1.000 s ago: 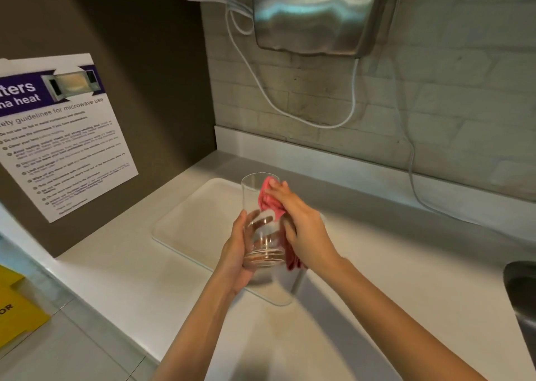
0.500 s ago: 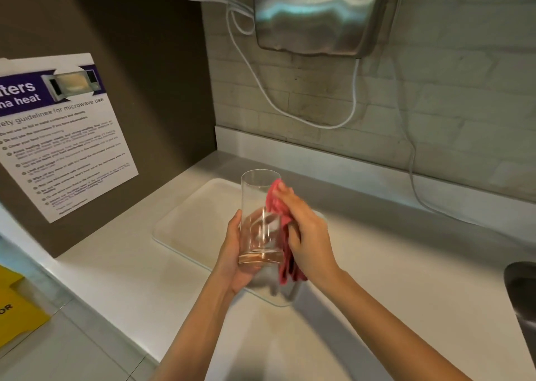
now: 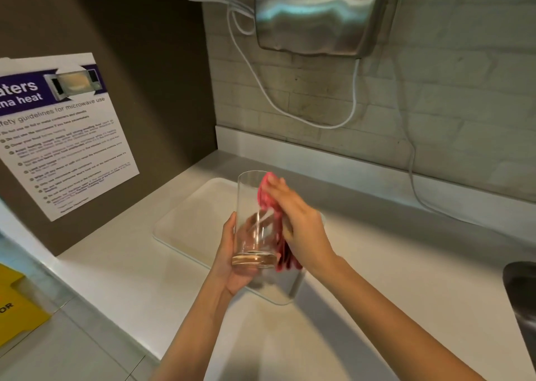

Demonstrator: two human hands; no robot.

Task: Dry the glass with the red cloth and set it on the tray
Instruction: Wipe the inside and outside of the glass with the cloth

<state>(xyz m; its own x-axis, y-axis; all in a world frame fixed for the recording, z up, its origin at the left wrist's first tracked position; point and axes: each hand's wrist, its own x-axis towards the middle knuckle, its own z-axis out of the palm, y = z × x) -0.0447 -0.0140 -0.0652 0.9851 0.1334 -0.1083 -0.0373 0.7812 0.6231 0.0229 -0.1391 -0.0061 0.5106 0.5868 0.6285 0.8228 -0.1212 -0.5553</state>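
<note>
A tall clear glass [image 3: 249, 206] is held upright above the near part of a white tray [image 3: 188, 221] on the counter. My left hand [image 3: 232, 259] grips the glass around its lower half and base. My right hand [image 3: 301, 224] presses a red cloth [image 3: 268, 198] flat against the right outer side of the glass, fingers reaching up to the rim. The cloth hangs down beside the base of the glass. The tray holds nothing that I can see.
A steel hand dryer [image 3: 322, 12] hangs on the tiled wall with a white cable [image 3: 290, 111] looping below. A microwave poster [image 3: 58, 131] is on the left panel. A sink edge [image 3: 522, 299] shows at the right. The counter edge [image 3: 116, 317] runs at the lower left.
My right hand with the cloth has come off the rim and moved to the outer right side of the glass, sliding along it. The glass has stayed over the tray in my left hand.
</note>
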